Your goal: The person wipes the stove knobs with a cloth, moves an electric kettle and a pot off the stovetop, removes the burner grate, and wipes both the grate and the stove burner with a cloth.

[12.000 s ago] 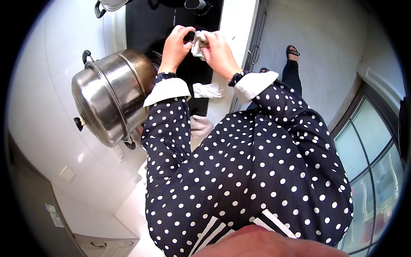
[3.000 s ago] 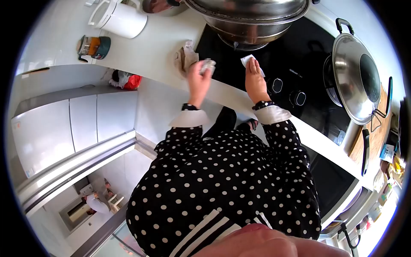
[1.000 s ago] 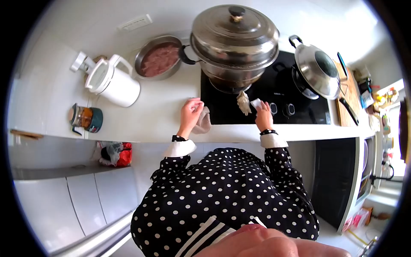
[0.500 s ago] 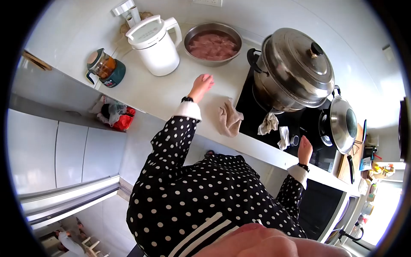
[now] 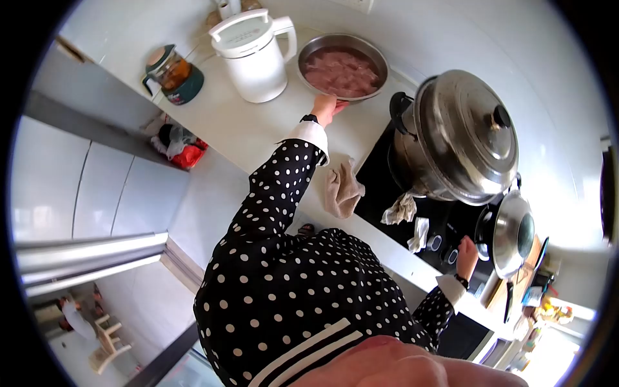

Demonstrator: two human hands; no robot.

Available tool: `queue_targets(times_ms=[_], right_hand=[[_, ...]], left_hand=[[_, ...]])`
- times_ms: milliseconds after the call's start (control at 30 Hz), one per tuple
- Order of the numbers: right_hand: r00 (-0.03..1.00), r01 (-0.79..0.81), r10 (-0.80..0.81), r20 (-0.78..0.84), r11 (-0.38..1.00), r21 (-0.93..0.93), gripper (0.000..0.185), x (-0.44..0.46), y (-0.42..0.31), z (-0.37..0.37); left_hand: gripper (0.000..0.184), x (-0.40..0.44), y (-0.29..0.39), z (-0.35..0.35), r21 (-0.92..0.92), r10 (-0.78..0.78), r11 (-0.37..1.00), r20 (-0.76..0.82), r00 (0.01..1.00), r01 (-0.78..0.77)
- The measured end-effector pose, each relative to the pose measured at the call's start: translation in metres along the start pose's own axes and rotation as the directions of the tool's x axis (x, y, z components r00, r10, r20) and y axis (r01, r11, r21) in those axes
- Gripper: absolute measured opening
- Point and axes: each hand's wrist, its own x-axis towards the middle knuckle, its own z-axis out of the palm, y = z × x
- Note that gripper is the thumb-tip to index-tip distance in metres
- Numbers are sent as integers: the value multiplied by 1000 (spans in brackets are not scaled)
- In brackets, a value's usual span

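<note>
A round metal bowl (image 5: 380, 84) on the counter holds pieces of pink raw meat (image 5: 342, 72) in liquid. My left hand (image 5: 327, 107) is at its near side, with the fingers closed against the rim; part of them is hidden. Over the front of the black stove (image 5: 371, 187), my right hand (image 5: 466, 257) hangs beside the control knobs (image 5: 449, 257), its fingers loosely curled together and nothing visible in them. A beige cloth (image 5: 343, 188) lies crumpled on the counter's front edge between my hands.
A white soy milk maker (image 5: 255, 68) stands left of the bowl, beside a green-based glass kettle (image 5: 175, 76). The stove carries a large lidded steamer pot (image 5: 461, 135) and a lidded pan (image 5: 514, 235). Crumpled rags (image 5: 401, 209) lie at the stove's front.
My left hand has reached forward from above the counter to the bowl's near rim. My right hand stays by the stove's knobs, and the view has turned slightly.
</note>
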Motion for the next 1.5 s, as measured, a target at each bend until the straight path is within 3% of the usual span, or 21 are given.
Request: queue_targets(times_ms=[100,133,200,300,333,367,433,500,567,633,667,700,767,833,867,900,967,1067,1300,1400,1500], right_hand=[[917,-209,150,369,970,125,30,7,-41,-2],[877,-228,166,451,970,85,31,4,-77,-1],[796,-163,49,604,977,135,34,3,-100,22],[650,-51,-168,741,963,263,32,-5,-157,72],[588,-29,-259,766,940,340,30,-9,-187,87],[522,-17,-345,780,910,414,28,-12,-218,102],[376,295,-494,784,866,405,27,-4,-273,136],[388,253,-586,712,810,529,28,4,-334,179],[548,388,-631,549,773,502,29,21,-406,223],[604,476,-746,281,620,624,42,60,-467,274],[596,584,-784,171,570,578,48,84,-494,302],[579,675,-813,63,522,522,54,108,-516,328],[637,664,-771,6,552,504,64,153,-552,373],[640,679,-761,109,626,383,68,178,-578,386],[633,623,-742,219,657,425,66,202,-578,398],[696,487,-641,323,752,444,59,210,-581,399],[652,148,-617,441,674,724,47,216,-579,408],[751,-212,-466,469,503,838,36,212,-579,412],[711,-284,-527,466,392,875,32,206,-576,403],[746,-262,-470,472,445,857,32,204,-580,402],[736,-286,-488,469,403,869,32,211,-574,411]], left_hand=[[32,-6,6,-19,173,-71,984,125,990,48],[36,-6,5,-29,220,-58,975,144,988,25],[44,-6,7,-54,318,-42,948,190,981,-21],[61,-11,21,-93,411,27,912,-68,997,3],[81,23,5,-122,538,212,841,-225,951,-60],[85,25,14,-133,532,312,836,-265,912,-132],[95,26,29,-154,527,491,806,-343,801,-268],[110,40,40,-174,576,519,788,-433,737,-217],[117,40,47,-171,645,599,740,-506,621,-190],[129,46,45,-174,629,565,761,-522,638,-159],[130,45,44,-172,628,539,769,-536,649,-120],[126,49,34,-172,712,680,670,-475,559,-210],[121,36,41,-169,727,716,638,-439,543,-253],[121,36,41,-171,696,741,631,-411,531,-342],[121,37,44,-174,683,760,617,-388,521,-391],[121,32,47,-172,675,741,634,-390,546,-378],[121,26,53,-171,656,698,669,-394,598,-350],[127,26,51,-174,691,745,609,-329,580,-390],[129,22,59,-174,692,745,593,-279,605,-411],[130,24,60,-176,703,758,575,-265,596,-418],[131,24,63,-176,711,753,569,-249,609,-412]])
